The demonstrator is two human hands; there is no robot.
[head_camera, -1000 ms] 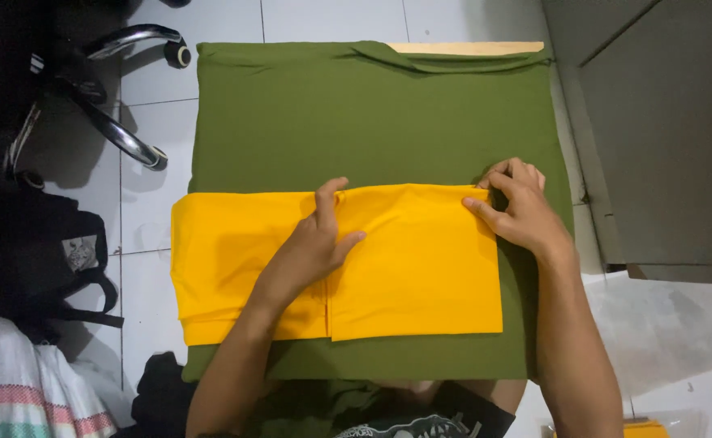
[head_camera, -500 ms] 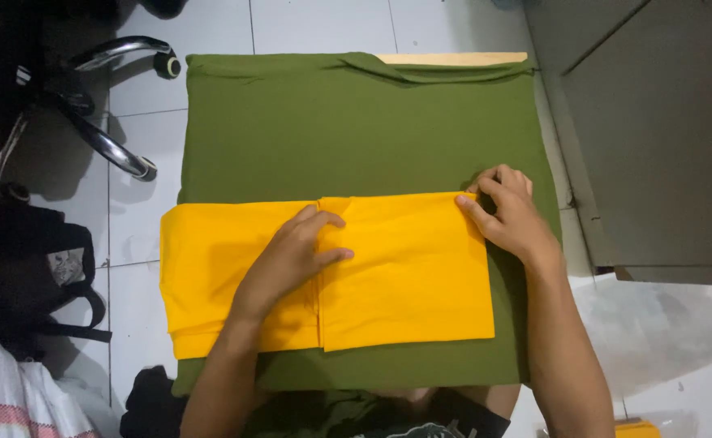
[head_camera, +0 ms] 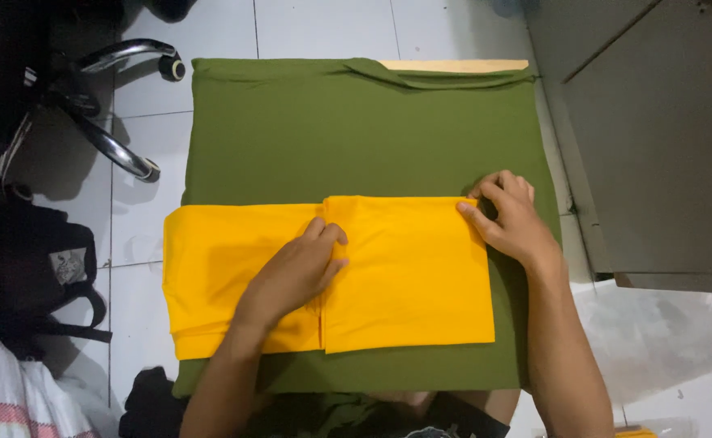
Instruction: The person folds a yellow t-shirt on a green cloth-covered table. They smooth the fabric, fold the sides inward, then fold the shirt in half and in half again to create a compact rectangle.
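Head view: folded yellow cloth [head_camera: 404,276] lies flat across the near half of a green fabric-covered board [head_camera: 356,138], its left end overhanging the board's edge. Left hand [head_camera: 295,272] rests palm-down with fingers together on the middle seam, seemingly pinning the 2 overlapped layers. Right hand [head_camera: 514,223] pinches the cloth's far right corner, apparently keeping that edge square.

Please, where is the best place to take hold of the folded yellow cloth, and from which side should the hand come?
Probably the far right corner of the yellow cloth, coming from the right edge: there the layers end in a free corner on the green-covered board, where the right hand pinches. The left hand presses flat at the middle fold.
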